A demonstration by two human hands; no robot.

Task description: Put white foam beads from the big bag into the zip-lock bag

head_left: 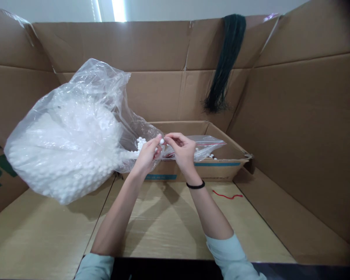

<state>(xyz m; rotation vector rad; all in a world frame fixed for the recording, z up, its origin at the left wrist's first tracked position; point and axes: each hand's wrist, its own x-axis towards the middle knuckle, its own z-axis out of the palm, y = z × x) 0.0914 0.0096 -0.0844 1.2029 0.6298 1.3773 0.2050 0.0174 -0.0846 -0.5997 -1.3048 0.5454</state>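
Observation:
My left hand (150, 152) pinches a small white ball (161, 141) between its fingertips, above an open cardboard box (221, 171). Right beside it, my right hand (182, 147) has thumb and forefinger pressed together at the ball's right side; whatever is between them is too small to make out. A large clear plastic bag (67, 144) full of white balls leans at the left, its mouth reaching over the box, with loose white balls (140, 143) by my left hand. Behind my right hand lies a clear zip bag (210, 144) with a red strip.
Tall cardboard walls (154, 46) surround the wooden table (163, 217) at the back and sides. A bundle of dark green strands (227, 58) hangs over the back wall. One red cord (227, 196) lies on the table, right of my right wrist.

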